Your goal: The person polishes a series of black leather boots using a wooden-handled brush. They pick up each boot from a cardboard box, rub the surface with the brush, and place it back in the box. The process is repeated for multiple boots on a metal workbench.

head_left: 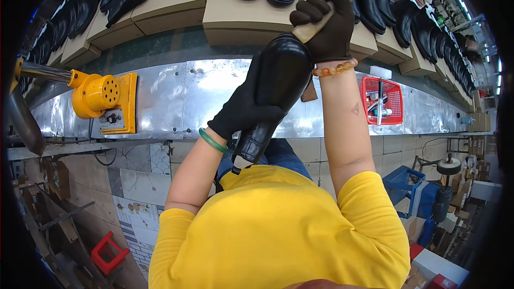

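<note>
A black ankle boot (284, 72) is held up over the metal bench, its toe pointing away from me and its shaft toward my waist. My left hand (243, 108), in a black glove, is wrapped round the boot's side with the thumb across the shaft. Above the toe is my right hand (333, 28), in a dark brown glove and closed in a fist. A pale cream-coloured piece (308, 31) sticks out at both ends of that fist, its lower end close to or touching the toe. Whether it is cloth or something firmer I cannot tell.
A shiny metal bench (214, 77) runs across in front of me. On it are a yellow blower-like machine (96, 96) at left and a red basket (396, 99) of small items at right. Cardboard boxes (241, 16) beyond carry several black boots. A red stool (110, 253) stands behind left.
</note>
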Action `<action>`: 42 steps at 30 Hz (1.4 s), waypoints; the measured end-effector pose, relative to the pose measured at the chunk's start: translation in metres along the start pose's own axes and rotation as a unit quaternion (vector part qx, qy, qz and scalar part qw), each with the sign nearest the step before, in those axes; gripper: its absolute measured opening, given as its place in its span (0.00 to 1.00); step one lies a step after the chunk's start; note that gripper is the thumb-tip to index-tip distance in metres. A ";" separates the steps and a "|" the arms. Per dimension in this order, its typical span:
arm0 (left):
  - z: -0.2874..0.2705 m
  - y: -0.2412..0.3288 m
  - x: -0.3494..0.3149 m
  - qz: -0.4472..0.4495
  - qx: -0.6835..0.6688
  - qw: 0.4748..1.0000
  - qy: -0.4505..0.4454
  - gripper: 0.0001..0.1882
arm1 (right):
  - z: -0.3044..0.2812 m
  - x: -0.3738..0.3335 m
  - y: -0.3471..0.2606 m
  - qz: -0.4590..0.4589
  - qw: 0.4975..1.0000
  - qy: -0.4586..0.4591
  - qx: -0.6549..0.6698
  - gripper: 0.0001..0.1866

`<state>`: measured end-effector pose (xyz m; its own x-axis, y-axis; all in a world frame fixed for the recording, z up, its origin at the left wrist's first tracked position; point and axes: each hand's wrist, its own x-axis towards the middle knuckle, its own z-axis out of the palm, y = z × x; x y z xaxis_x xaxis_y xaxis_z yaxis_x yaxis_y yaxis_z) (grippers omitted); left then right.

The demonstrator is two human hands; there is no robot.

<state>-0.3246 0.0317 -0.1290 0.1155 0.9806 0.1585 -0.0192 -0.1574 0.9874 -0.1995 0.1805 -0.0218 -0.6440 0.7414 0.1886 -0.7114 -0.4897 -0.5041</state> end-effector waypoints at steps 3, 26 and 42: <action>0.000 0.006 -0.001 -0.035 0.005 0.999 -0.008 0.63 | -0.019 -0.005 -0.002 -0.005 0.988 -0.006 0.152 0.18; 0.029 0.009 0.017 -0.003 0.108 0.993 -0.054 0.63 | -0.033 -0.053 -0.044 -0.087 0.990 0.114 -0.001 0.15; -0.011 0.000 0.006 -0.112 -0.125 0.984 0.061 0.59 | -0.026 0.002 0.033 -0.165 0.948 0.238 0.131 0.25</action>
<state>-0.3351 0.0391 -0.1280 0.0253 0.9966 -0.0789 -0.2521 0.0827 0.9642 -0.2170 0.1776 -0.0601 -0.2188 0.9667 -0.1325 -0.9377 -0.2459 -0.2456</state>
